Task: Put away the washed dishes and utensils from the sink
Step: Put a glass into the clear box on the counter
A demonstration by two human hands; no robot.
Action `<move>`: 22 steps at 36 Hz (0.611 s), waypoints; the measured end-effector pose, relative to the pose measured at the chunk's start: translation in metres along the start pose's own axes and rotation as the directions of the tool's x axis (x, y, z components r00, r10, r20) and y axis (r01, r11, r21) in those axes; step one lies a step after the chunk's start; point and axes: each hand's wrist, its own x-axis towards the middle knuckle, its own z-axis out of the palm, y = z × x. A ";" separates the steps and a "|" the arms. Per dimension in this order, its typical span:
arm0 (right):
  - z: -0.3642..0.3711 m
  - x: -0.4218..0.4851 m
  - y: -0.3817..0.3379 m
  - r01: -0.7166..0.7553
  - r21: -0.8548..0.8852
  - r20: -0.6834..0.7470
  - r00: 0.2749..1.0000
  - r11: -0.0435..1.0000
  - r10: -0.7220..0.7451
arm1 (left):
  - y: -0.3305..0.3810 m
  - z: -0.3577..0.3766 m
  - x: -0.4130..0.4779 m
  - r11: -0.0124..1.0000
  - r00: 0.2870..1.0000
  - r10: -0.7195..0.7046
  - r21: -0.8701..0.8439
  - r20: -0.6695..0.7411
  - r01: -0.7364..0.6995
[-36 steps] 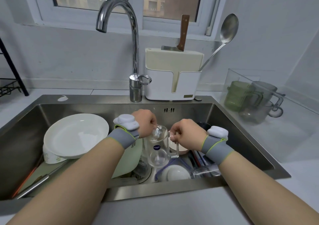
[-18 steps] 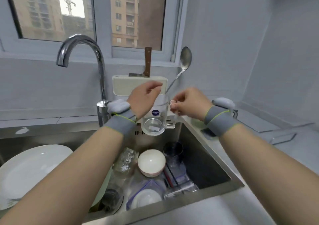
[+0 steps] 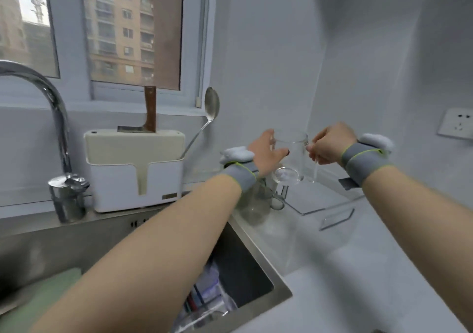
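Both hands are closed on the glass mug [image 3: 291, 158] right of centre, left hand [image 3: 266, 153] round its body, right hand [image 3: 330, 144] pinching its handle, over the clear bin [image 3: 332, 211]; I fear smooth glass slipping or clinking against the mugs [image 3: 256, 201] already inside

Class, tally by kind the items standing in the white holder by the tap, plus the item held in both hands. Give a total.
cleaver: 1
ladle: 1
cutting board: 1
glass mug: 1
Total: 4
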 end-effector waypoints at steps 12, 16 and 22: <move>0.040 0.044 0.065 -0.248 -0.140 0.030 0.967 0.959 0.254 | -0.048 0.022 -0.004 0.953 0.995 -0.021 0.304 0.100 -0.011; 0.052 0.058 0.069 -0.283 -0.247 0.077 0.948 0.927 0.310 | -0.053 0.024 -0.003 0.948 0.997 -0.008 0.317 0.083 -0.019; 0.065 0.066 0.066 -0.271 -0.372 0.187 0.915 0.888 0.358 | -0.051 0.022 -0.006 0.953 0.997 -0.004 0.304 0.073 -0.019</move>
